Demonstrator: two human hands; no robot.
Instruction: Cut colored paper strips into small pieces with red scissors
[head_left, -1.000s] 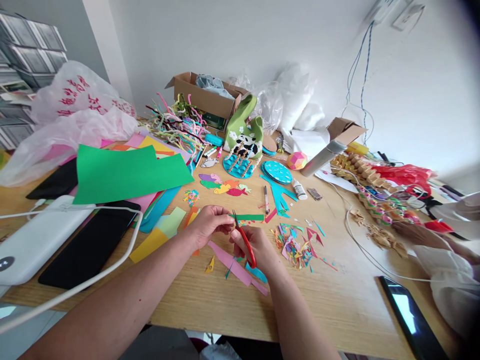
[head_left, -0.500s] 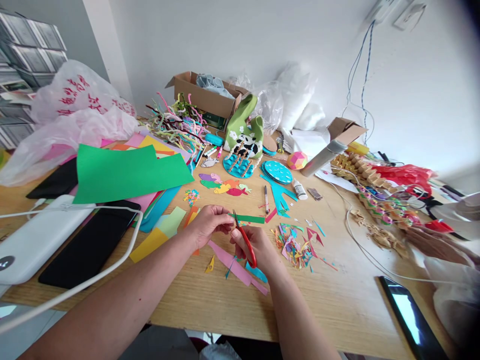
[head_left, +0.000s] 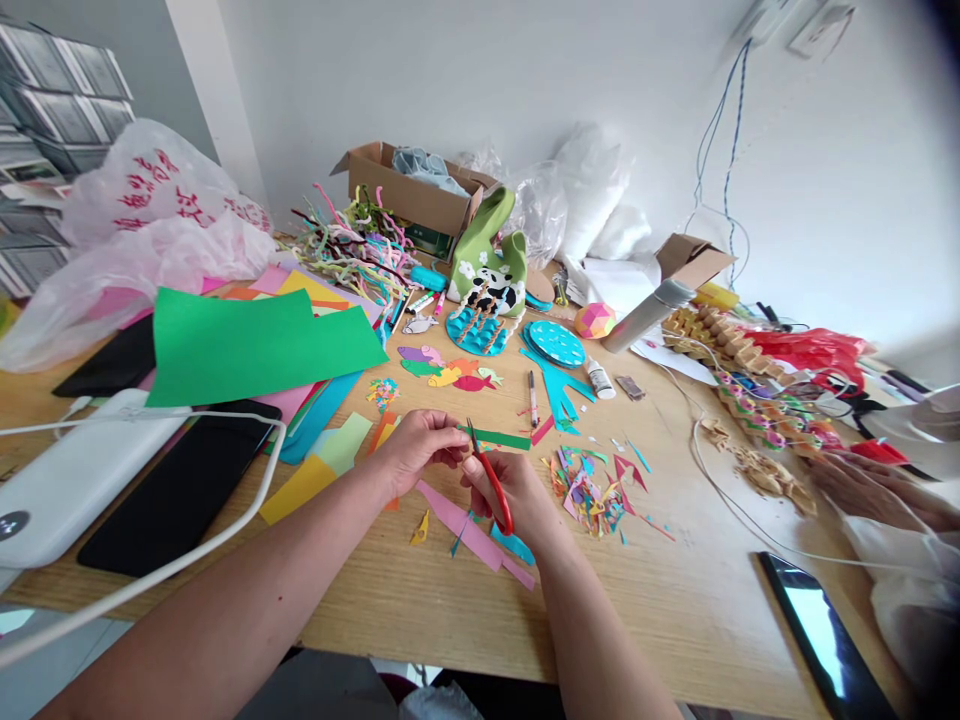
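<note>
My left hand (head_left: pixel 429 450) is closed in a pinch near the middle of the table; what lies between its fingertips is too small to make out. In my right hand (head_left: pixel 512 488) are red-handled scissors (head_left: pixel 493 485), blades pointing up and away, their tips close to my left fingertips. A green paper strip (head_left: pixel 502 438) runs rightward just behind the blades; whether my left fingers touch it I cannot tell. Beneath my hands lie a pink paper offcut (head_left: pixel 461 530) and a blue scrap (head_left: pixel 513 544). Small confetti pieces (head_left: pixel 384 394) sit beyond my left hand.
Coloured paper scraps (head_left: pixel 592 490) are heaped on the right, and paper fish (head_left: pixel 450 373) lie ahead. A large green sheet (head_left: pixel 255 345), a white power bank (head_left: pixel 75 480) and phones are left. Another person's hand (head_left: pixel 874 490) rests at far right, near a phone (head_left: pixel 825 630).
My hands and the scissors stay in nearly the same place. At the far right, the other person's hand has shifted slightly downward.
</note>
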